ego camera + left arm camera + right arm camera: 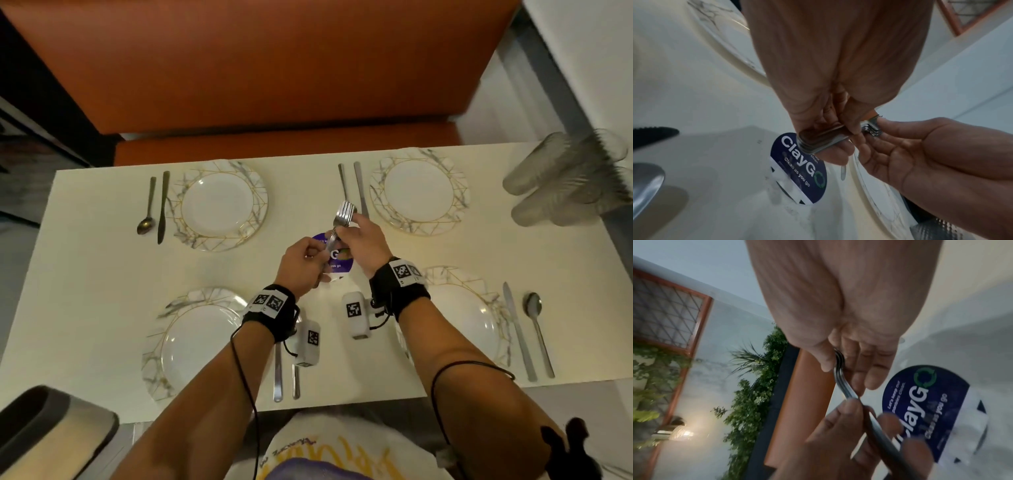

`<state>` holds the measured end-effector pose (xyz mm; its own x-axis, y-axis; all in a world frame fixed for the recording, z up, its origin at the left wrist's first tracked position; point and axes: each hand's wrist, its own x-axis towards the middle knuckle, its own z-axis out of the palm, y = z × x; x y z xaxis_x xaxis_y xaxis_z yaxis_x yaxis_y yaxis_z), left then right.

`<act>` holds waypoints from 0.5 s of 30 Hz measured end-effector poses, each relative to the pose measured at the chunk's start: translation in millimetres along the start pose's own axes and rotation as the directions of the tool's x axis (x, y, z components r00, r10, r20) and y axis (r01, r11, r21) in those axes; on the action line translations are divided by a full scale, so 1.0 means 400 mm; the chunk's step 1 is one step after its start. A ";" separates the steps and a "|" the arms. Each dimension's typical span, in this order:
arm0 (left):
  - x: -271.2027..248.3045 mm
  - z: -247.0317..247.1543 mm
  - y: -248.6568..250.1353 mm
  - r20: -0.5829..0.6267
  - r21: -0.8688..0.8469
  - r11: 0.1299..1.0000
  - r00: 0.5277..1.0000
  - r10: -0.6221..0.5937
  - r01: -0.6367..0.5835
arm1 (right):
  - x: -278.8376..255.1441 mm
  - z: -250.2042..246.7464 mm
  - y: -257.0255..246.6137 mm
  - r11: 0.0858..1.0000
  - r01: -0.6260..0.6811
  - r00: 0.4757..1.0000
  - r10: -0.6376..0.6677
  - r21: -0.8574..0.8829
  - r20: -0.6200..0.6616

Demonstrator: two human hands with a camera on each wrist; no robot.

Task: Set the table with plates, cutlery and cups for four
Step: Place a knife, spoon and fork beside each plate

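Nearest the person, a plate (191, 342) lies below the left hand (301, 265) and another plate (472, 318) below the right hand (363, 240), each on the bench (85, 291). A knife (517, 329) and spoon (537, 329) lie right of the latter plate. Both hands meet above a round blue sticker (337, 262). The left hand grips the handles of a bundle of forks (340, 219); the right hand pinches the bundle near the tines. Beyond the hands lie two further plates (219, 205) (419, 195), each with cutlery on its left. Far right of the hands, stacked clear cups (565, 181) lie on their sides.
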<state>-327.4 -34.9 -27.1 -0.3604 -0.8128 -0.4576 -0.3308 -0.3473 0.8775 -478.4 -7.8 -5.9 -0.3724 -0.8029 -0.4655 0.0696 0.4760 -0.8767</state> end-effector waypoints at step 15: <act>-0.126 -0.298 -0.077 -0.065 -0.077 0.997 0.998 0.008 -0.013 | -0.140 0.325 -0.007 0.991 0.055 0.996 -0.063 -0.126 -0.066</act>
<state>-195.0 -39.0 -13.7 -0.3053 -0.8443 -0.4403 -0.2578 -0.3719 0.8918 -337.3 -10.7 6.7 -0.4362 -0.8060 -0.4002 -0.0677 0.4728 -0.8785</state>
